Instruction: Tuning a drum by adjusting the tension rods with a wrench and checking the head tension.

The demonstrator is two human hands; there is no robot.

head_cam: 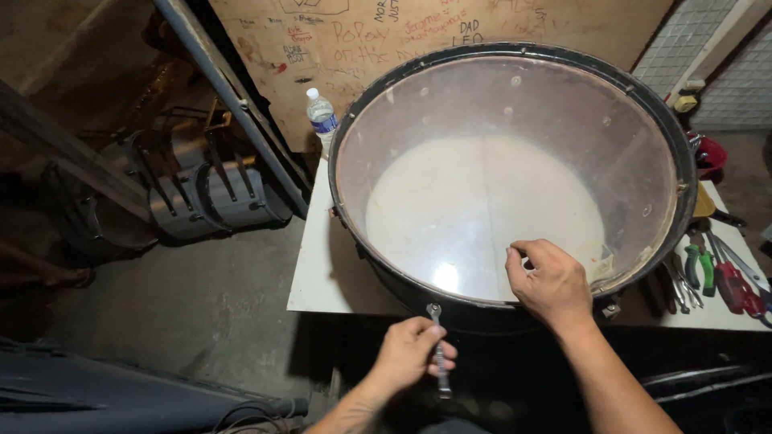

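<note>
Gripping a small metal wrench [438, 354] in the left hand [412, 351], fingers wrapped shut around the shaft, ring end pointing up at the near rim of the big drum [679, 173]. Resting the right hand [552, 283] on the clear drumhead [482, 209], fingers curled loosely, pinching nothing as far as can be told, just pressing down near the hoop.

Probably worth keeping that right hand planted so the shell isn't rocking while working the wrench, and seating the ring end squarely on the fitting before turning, going by feel rather than muscling it.

Sitting right in front: drum just beyond the wrench tip, taking up most of the white worktop [318, 273], tilted a bit toward the camera. Lying off to the right of the drum: screwdrivers and pliers [720, 277] with green and red handles. Standing behind the drum on the left: plastic water bottle [322, 116]. Leaning further back: scribbled-on board [362, 48]. Sitting on the floor to the left: grey drum shells [217, 197].
</note>
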